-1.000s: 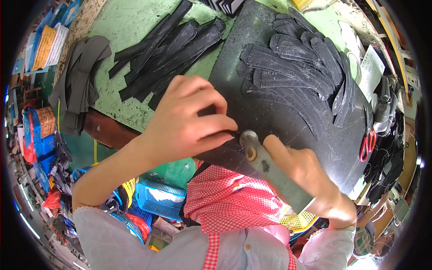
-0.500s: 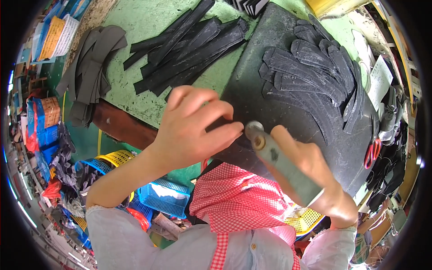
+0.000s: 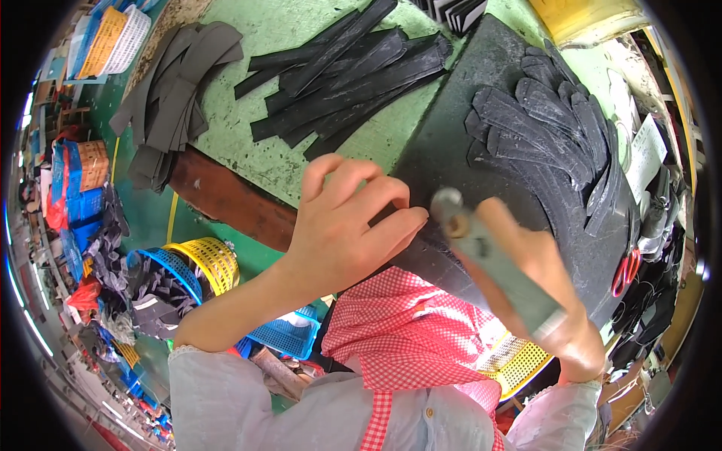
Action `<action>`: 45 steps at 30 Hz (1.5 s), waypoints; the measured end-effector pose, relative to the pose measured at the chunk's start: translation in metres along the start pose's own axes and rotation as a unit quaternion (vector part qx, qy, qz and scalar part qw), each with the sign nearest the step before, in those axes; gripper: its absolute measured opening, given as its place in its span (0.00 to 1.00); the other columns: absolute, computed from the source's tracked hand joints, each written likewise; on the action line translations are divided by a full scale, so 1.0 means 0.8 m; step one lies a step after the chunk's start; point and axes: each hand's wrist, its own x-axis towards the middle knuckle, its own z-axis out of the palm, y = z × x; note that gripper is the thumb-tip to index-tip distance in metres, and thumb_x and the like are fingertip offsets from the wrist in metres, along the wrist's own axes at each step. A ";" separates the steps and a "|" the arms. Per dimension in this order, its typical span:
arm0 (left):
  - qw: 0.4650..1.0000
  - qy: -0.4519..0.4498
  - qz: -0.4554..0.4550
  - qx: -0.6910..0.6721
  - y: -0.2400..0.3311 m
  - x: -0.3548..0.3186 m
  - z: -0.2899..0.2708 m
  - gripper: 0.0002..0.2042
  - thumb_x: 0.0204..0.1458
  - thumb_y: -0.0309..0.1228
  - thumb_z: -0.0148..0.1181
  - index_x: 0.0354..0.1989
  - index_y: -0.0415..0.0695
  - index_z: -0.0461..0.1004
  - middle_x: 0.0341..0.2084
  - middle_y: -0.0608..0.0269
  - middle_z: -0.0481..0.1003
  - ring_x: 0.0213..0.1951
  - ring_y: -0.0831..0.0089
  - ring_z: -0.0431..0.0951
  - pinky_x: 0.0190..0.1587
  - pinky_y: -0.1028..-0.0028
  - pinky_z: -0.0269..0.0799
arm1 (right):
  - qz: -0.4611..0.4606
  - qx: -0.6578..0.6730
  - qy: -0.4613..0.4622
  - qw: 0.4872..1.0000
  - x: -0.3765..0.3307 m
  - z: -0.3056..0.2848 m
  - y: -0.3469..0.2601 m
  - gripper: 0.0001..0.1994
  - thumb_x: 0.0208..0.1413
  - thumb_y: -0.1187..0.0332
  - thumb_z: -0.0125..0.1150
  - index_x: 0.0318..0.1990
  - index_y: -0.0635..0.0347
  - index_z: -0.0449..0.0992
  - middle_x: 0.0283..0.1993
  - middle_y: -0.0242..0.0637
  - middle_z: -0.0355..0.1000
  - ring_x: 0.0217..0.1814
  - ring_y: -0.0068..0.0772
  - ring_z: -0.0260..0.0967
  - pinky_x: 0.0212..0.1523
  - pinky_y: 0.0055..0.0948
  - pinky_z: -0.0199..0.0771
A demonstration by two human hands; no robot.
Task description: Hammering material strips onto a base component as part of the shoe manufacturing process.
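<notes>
Since before, the right hand (image 3: 541, 286), clamped on a grey metal tool (image 3: 492, 259), has risen beside the left hand (image 3: 346, 225), fingers spread flat on the black mat (image 3: 466, 128).

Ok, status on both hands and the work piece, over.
Left hand pressed flat on the dark cutting board. Right hand grips a grey-handled tool, head down by the left fingertips. Piece under the hand hidden.

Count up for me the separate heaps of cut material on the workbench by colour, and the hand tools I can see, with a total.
Black strip heaps: 2, the long strips and the shaped pieces
Grey strip heaps: 1, the grey pile
Metal hand tools: 1, the tool in the right hand
Red-handled scissors: 1
Total: 5
</notes>
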 end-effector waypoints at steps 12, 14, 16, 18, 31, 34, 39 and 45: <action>0.995 0.033 -0.093 -0.003 0.021 -0.017 0.000 0.13 0.40 0.32 0.78 0.36 0.59 0.86 0.43 0.78 0.78 0.47 0.64 0.72 0.55 0.58 0.60 | -0.028 -0.024 -0.010 0.999 0.015 -0.012 -0.005 0.11 0.59 0.77 0.69 0.44 0.65 0.70 0.31 0.48 0.71 0.30 0.60 0.77 0.29 0.44 0.72; 0.993 0.029 -0.111 0.012 0.026 -0.019 -0.002 0.13 0.40 0.32 0.78 0.37 0.59 0.86 0.43 0.78 0.78 0.47 0.64 0.72 0.55 0.58 0.60 | -0.034 -0.040 0.002 0.999 0.015 -0.010 -0.002 0.14 0.55 0.78 0.70 0.44 0.64 0.70 0.31 0.49 0.71 0.30 0.62 0.76 0.29 0.47 0.73; 0.993 0.033 -0.116 0.006 0.028 -0.017 -0.001 0.14 0.40 0.32 0.77 0.38 0.60 0.87 0.44 0.76 0.77 0.49 0.64 0.72 0.56 0.57 0.59 | -0.055 -0.096 -0.020 0.994 0.010 -0.014 -0.015 0.10 0.60 0.75 0.60 0.46 0.62 0.65 0.28 0.51 0.73 0.29 0.59 0.77 0.27 0.52 0.75; 0.989 0.028 -0.144 -0.004 0.029 -0.016 -0.004 0.14 0.40 0.32 0.78 0.38 0.60 0.87 0.44 0.74 0.76 0.50 0.63 0.71 0.56 0.57 0.59 | -0.019 -0.107 -0.060 0.992 0.006 -0.008 -0.019 0.11 0.60 0.76 0.59 0.46 0.62 0.65 0.28 0.50 0.74 0.30 0.59 0.78 0.29 0.51 0.76; 0.983 0.052 -0.172 -0.020 0.035 -0.031 0.002 0.13 0.39 0.29 0.79 0.35 0.58 0.88 0.44 0.72 0.76 0.52 0.61 0.71 0.56 0.58 0.60 | -0.051 -0.005 -0.010 0.999 0.019 -0.020 -0.017 0.10 0.63 0.75 0.68 0.44 0.65 0.70 0.32 0.50 0.70 0.30 0.58 0.75 0.29 0.44 0.71; 0.977 0.065 -0.202 -0.028 0.035 -0.033 0.004 0.13 0.39 0.30 0.79 0.35 0.58 0.88 0.44 0.72 0.76 0.52 0.61 0.71 0.56 0.58 0.60 | -0.059 0.007 0.006 0.998 0.020 -0.020 -0.017 0.10 0.63 0.74 0.68 0.43 0.66 0.70 0.31 0.50 0.69 0.30 0.60 0.74 0.29 0.44 0.71; 0.979 0.072 -0.182 -0.054 0.034 -0.035 0.011 0.13 0.39 0.30 0.80 0.35 0.58 0.88 0.45 0.72 0.76 0.51 0.61 0.70 0.56 0.58 0.60 | -0.023 0.036 -0.018 0.999 0.018 -0.016 -0.005 0.09 0.64 0.75 0.67 0.42 0.64 0.70 0.30 0.51 0.68 0.31 0.65 0.71 0.29 0.43 0.71; 0.986 0.068 -0.153 -0.008 0.037 -0.035 0.007 0.12 0.39 0.30 0.79 0.34 0.58 0.86 0.44 0.74 0.77 0.50 0.61 0.70 0.55 0.57 0.60 | -0.024 0.025 -0.061 0.998 0.019 -0.017 -0.006 0.10 0.63 0.75 0.67 0.43 0.64 0.70 0.31 0.50 0.71 0.31 0.63 0.75 0.29 0.43 0.71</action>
